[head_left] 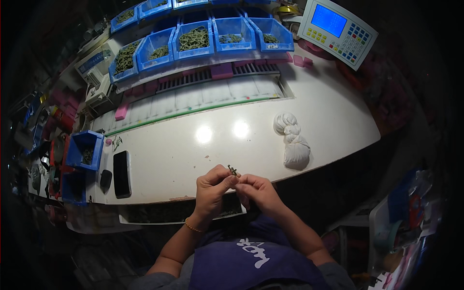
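Close to the table's front edge my two hands meet, fingertips together. A small dark green, knobbly piece (pixel 233 170) sticks up from the pinched thumb and fingers of my left hand (pixel 211 189). My right hand (pixel 259 192) is closed too, its fingertips pressed against the same spot. Whether the right fingers grip the piece itself or something thin below it is hidden. Under my left wrist, an open tray (pixel 126 216) with dark contents juts out below the tabletop.
Blue bins (pixel 194 54) of green coiled pieces line a shelf at the back. A white cloth bundle (pixel 296 147) lies right, a phone (pixel 122 174) left, beside a small black object (pixel 106 181). More blue bins (pixel 83 151) stand far left; a keypad panel (pixel 338 31) is back right.
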Action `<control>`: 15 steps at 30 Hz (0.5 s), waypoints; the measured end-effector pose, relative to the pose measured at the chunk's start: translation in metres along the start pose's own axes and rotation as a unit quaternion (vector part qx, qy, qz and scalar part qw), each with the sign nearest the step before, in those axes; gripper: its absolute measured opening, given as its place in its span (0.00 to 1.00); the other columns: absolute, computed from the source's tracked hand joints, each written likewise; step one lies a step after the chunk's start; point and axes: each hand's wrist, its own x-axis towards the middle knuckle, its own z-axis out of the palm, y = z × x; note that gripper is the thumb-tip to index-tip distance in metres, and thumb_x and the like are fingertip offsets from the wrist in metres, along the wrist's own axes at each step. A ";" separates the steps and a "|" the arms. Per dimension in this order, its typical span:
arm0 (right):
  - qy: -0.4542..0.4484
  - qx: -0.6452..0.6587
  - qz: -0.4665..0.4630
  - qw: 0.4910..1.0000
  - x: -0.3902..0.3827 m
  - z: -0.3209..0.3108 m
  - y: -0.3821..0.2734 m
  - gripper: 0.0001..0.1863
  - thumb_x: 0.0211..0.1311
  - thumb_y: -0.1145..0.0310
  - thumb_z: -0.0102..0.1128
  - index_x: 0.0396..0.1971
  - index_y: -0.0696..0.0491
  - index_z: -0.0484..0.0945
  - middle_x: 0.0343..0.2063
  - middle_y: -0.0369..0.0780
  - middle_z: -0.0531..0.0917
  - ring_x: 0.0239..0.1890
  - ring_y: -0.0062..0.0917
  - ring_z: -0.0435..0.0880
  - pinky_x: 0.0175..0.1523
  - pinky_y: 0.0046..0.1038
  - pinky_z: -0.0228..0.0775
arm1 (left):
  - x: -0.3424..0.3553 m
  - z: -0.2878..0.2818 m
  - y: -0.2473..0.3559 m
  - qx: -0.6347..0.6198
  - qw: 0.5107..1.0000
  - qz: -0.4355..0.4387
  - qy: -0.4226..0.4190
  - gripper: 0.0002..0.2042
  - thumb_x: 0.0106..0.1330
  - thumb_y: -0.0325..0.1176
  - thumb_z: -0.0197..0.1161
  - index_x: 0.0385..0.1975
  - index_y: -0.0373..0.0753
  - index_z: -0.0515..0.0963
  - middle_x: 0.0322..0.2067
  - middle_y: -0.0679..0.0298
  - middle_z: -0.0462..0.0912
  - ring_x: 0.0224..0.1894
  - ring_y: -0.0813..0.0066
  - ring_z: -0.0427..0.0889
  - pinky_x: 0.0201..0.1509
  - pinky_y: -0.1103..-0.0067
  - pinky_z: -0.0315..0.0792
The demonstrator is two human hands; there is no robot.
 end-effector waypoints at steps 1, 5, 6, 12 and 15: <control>-0.001 0.000 0.000 1.000 -0.002 0.000 0.006 0.09 0.69 0.68 0.59 0.42 0.57 0.81 0.23 0.30 0.78 0.23 0.11 0.74 0.30 0.17 0.67 | 0.000 0.001 0.004 0.052 0.998 0.035 0.016 0.02 0.63 0.22 0.67 0.33 0.32 0.84 0.31 0.65 0.79 0.34 0.79 0.79 0.42 0.81 0.74; 0.030 -0.296 -0.010 0.955 -0.009 0.002 0.020 0.11 0.66 0.66 0.64 0.41 0.58 0.85 0.28 0.35 0.87 0.28 0.14 0.81 0.34 0.20 0.72 | -0.001 0.000 0.005 0.112 0.989 0.090 0.047 0.04 0.61 0.18 0.67 0.35 0.31 0.84 0.32 0.64 0.80 0.35 0.79 0.80 0.43 0.82 0.76; 0.063 -0.328 -0.038 0.942 -0.010 0.003 0.019 0.11 0.66 0.67 0.64 0.40 0.58 0.85 0.29 0.36 0.87 0.29 0.14 0.82 0.35 0.20 0.73 | -0.002 -0.001 0.005 0.112 0.989 0.089 0.048 0.04 0.61 0.18 0.67 0.35 0.31 0.84 0.32 0.64 0.80 0.35 0.79 0.80 0.43 0.82 0.76; 0.171 -0.322 -0.258 0.895 -0.009 0.017 -0.016 0.13 0.57 0.74 0.71 0.43 0.57 0.85 0.33 0.39 0.86 0.32 0.21 0.83 0.38 0.24 0.75 | -0.003 -0.005 0.001 0.200 0.968 0.138 0.061 0.05 0.59 0.18 0.69 0.34 0.32 0.85 0.30 0.65 0.82 0.32 0.83 0.78 0.35 0.86 0.70; 0.153 -0.365 -0.367 0.842 -0.001 0.024 -0.020 0.14 0.55 0.76 0.71 0.43 0.55 0.85 0.36 0.39 0.85 0.37 0.25 0.83 0.41 0.26 0.75 | -0.005 -0.003 0.001 0.236 0.951 0.187 0.064 0.05 0.60 0.19 0.69 0.35 0.33 0.85 0.28 0.66 0.81 0.29 0.84 0.76 0.32 0.86 0.68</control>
